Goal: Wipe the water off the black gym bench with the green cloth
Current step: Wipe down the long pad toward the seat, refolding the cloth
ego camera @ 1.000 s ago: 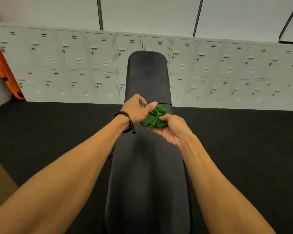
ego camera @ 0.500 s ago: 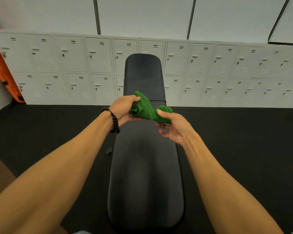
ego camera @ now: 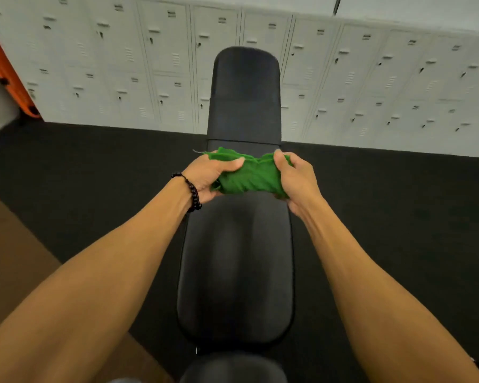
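Observation:
The green cloth point(ego camera: 248, 174) is stretched between both hands, held just above the black gym bench point(ego camera: 235, 266). My left hand point(ego camera: 206, 175), with a dark bead bracelet at the wrist, grips the cloth's left end. Its right end is gripped by my right hand point(ego camera: 293, 176). The cloth hangs over the join between the long seat pad and the raised back pad point(ego camera: 245, 89). I cannot make out water on the pad's matte surface. A second small black pad point(ego camera: 233, 369) shows at the bottom edge.
White metal lockers point(ego camera: 371, 78) line the far wall behind the bench. Black rubber flooring point(ego camera: 398, 217) lies on both sides. An orange frame point(ego camera: 9, 78) leans at the far left. A brown floor strip point(ego camera: 11, 258) runs along the left.
The cloth went from a bunched wad at my fingertips to a spread strip pulled wide between both hands. The view tilted downward, showing more of the bench's near end.

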A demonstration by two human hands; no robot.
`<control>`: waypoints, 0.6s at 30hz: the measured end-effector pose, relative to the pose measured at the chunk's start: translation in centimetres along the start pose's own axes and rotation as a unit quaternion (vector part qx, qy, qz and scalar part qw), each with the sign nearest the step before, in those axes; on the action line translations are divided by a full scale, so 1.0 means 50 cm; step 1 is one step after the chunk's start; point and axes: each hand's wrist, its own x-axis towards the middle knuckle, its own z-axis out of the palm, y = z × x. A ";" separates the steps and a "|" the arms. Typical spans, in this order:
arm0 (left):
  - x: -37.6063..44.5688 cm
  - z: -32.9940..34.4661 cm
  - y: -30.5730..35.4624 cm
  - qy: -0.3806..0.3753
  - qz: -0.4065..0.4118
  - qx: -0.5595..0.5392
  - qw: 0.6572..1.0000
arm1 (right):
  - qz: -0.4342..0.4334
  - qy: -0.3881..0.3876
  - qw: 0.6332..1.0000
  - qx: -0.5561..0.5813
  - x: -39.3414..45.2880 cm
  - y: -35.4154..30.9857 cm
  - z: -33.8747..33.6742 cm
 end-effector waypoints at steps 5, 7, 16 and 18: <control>-0.018 -0.001 -0.049 0.039 -0.066 -0.019 0.997 | 0.107 0.036 0.991 -0.070 -0.023 0.044 0.002; -0.028 -0.004 -0.074 0.044 -0.099 -0.041 0.993 | 0.160 -0.004 0.985 -0.058 -0.040 0.063 -0.006; -0.100 -0.042 -0.243 0.092 -0.204 -0.068 0.972 | 0.174 -0.037 0.973 -0.146 -0.141 0.214 -0.045; -0.129 -0.048 -0.308 0.113 -0.231 -0.082 0.963 | 0.220 -0.037 0.963 -0.149 -0.181 0.272 -0.055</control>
